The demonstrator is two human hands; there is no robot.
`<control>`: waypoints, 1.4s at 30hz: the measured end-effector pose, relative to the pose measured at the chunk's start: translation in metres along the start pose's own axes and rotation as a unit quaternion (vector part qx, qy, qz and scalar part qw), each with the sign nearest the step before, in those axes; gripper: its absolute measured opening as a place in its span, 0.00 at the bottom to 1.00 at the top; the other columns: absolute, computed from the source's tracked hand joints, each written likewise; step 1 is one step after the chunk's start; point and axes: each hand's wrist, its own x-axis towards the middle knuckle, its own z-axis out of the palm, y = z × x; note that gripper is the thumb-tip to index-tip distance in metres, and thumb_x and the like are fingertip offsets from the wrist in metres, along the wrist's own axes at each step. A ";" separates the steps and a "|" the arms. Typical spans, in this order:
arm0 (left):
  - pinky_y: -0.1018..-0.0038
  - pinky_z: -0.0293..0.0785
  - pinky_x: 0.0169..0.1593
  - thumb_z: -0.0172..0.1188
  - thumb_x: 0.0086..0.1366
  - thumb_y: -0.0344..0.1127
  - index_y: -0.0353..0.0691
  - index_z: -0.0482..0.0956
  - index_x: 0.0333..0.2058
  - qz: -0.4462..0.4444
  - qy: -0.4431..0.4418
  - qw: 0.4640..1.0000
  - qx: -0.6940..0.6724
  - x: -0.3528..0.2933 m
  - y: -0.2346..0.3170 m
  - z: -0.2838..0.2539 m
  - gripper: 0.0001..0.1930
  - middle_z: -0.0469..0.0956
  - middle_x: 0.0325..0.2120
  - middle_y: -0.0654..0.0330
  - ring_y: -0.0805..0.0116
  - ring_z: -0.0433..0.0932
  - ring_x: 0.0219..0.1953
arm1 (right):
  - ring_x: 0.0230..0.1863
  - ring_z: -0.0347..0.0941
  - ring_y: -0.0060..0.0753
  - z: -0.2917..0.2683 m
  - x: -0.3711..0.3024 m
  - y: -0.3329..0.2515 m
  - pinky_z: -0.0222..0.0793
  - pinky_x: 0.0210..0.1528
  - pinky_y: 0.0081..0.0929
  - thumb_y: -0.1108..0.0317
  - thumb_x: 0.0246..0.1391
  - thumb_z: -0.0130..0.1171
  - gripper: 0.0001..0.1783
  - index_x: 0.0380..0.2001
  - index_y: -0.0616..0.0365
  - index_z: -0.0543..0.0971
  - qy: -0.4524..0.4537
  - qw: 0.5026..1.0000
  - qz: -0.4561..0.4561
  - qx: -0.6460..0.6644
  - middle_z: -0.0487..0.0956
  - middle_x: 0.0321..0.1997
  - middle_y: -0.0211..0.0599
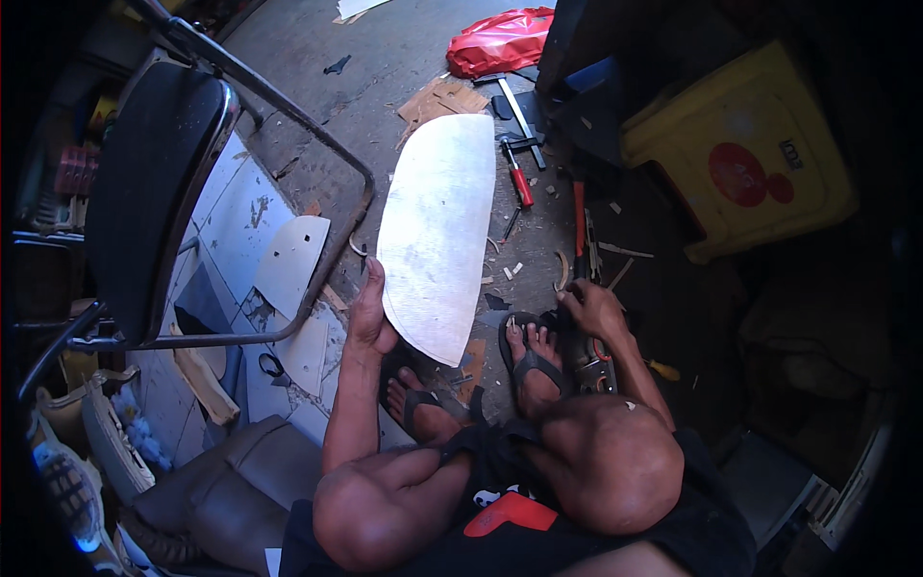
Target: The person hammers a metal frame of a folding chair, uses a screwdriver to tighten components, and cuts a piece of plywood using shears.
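The board, pale and curved along one side, is held up at a slant over the floor. The left hand grips it by its lower left edge, thumb showing along the rim and the other fingers mostly out of sight behind. The right hand is to the right of the board and well apart from it, its fingers bent together near a thin wood curl. I cannot tell whether they pinch anything; the fingertips are lost against dark things under them.

Part of the cardboard beyond the board's top is covered by it. Just to the right of the board's upper end lies a clamp with a red handle. Beyond the board and to its right, a red bag runs behind a dark shape, so its end is hidden. A red-handled tool lies farther right of the board, and its lower part is hard to make out around the right hand. Left of the board stands a chair, its outer parts swallowed by the black rim.
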 end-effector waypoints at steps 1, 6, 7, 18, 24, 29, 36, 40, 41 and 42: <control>0.60 0.72 0.63 0.45 0.73 0.62 0.35 0.58 0.69 -0.006 -0.007 1.000 -0.008 0.000 -0.001 0.000 0.39 0.69 0.63 0.48 0.56 0.73 0.62 | 0.51 0.80 0.58 0.001 0.003 -0.016 0.74 0.54 0.47 0.57 0.54 0.68 0.26 0.53 0.59 0.80 -0.021 0.997 0.002 0.076 0.82 0.46 0.59; 0.59 0.70 0.64 0.41 0.73 0.65 0.36 0.57 0.69 -0.012 -0.028 0.999 0.034 -0.011 0.000 0.018 0.41 0.67 0.65 0.48 0.55 0.71 0.64 | 0.63 0.71 0.54 0.005 0.011 -0.107 0.70 0.63 0.42 0.75 0.51 0.67 0.27 0.56 0.54 0.79 0.208 0.922 -0.324 0.043 0.76 0.59 0.52; 0.55 0.71 0.64 0.39 0.73 0.66 0.35 0.59 0.69 0.001 -0.055 0.998 0.008 -0.012 0.000 0.023 0.41 0.67 0.65 0.46 0.52 0.72 0.63 | 0.63 0.72 0.53 0.001 0.019 -0.112 0.70 0.63 0.41 0.76 0.51 0.66 0.26 0.56 0.54 0.79 0.202 0.903 -0.377 0.036 0.77 0.59 0.51; 0.66 0.72 0.58 0.52 0.76 0.43 0.32 0.73 0.58 0.295 0.176 0.848 0.403 -0.017 0.033 0.012 0.21 0.77 0.51 0.52 0.65 0.77 0.53 | 0.32 0.82 0.31 -0.021 0.025 -0.105 0.85 0.36 0.29 0.58 0.69 0.56 0.18 0.40 0.66 0.79 0.033 0.765 -0.115 0.632 0.82 0.35 0.43; 0.68 0.73 0.57 0.57 0.72 0.44 0.33 0.74 0.57 0.192 0.147 0.805 0.542 -0.022 0.045 0.033 0.23 0.80 0.48 0.49 0.63 0.79 0.51 | 0.32 0.82 0.31 0.016 0.014 -0.100 0.85 0.36 0.27 0.58 0.69 0.55 0.19 0.45 0.67 0.79 -0.074 0.770 -0.035 0.633 0.83 0.38 0.43; 0.68 0.71 0.57 0.65 0.65 0.42 0.35 0.77 0.55 0.050 0.060 0.834 0.547 0.000 0.042 0.025 0.24 0.81 0.49 0.51 0.62 0.79 0.51 | 0.37 0.83 0.29 0.045 -0.001 -0.108 0.83 0.37 0.25 0.59 0.71 0.51 0.19 0.49 0.67 0.78 -0.243 0.800 -0.005 0.549 0.84 0.41 0.43; 0.63 0.74 0.54 0.68 0.59 0.42 0.33 0.78 0.53 -0.001 0.064 0.725 0.686 0.025 0.021 -0.013 0.27 0.83 0.45 0.43 0.53 0.82 0.49 | 0.41 0.81 0.60 0.061 -0.007 -0.028 0.76 0.47 0.51 0.55 0.65 0.52 0.18 0.46 0.55 0.81 -0.076 0.992 -0.101 0.015 0.84 0.41 0.52; 0.61 0.74 0.56 0.70 0.56 0.43 0.34 0.76 0.56 -0.045 0.014 0.696 0.716 0.029 0.017 -0.016 0.31 0.81 0.48 0.41 0.47 0.81 0.52 | 0.46 0.78 0.66 0.046 -0.017 0.005 0.73 0.51 0.54 0.53 0.64 0.51 0.19 0.47 0.53 0.81 -0.036 0.999 0.014 -0.008 0.82 0.44 0.56; 0.61 0.74 0.56 0.71 0.55 0.43 0.34 0.76 0.57 -0.044 0.000 0.700 0.713 0.035 0.007 -0.029 0.32 0.81 0.49 0.41 0.47 0.81 0.53 | 0.48 0.77 0.67 0.039 -0.017 0.010 0.72 0.53 0.53 0.53 0.63 0.52 0.20 0.48 0.53 0.82 -0.025 0.999 0.035 -0.007 0.82 0.46 0.57; 0.61 0.74 0.56 0.72 0.55 0.43 0.35 0.76 0.57 -0.043 -0.013 0.704 0.709 0.037 0.002 -0.036 0.33 0.81 0.49 0.41 0.46 0.80 0.53 | 0.50 0.77 0.67 0.032 -0.015 0.015 0.72 0.54 0.53 0.52 0.62 0.53 0.21 0.49 0.53 0.82 -0.013 0.998 0.055 -0.005 0.81 0.48 0.57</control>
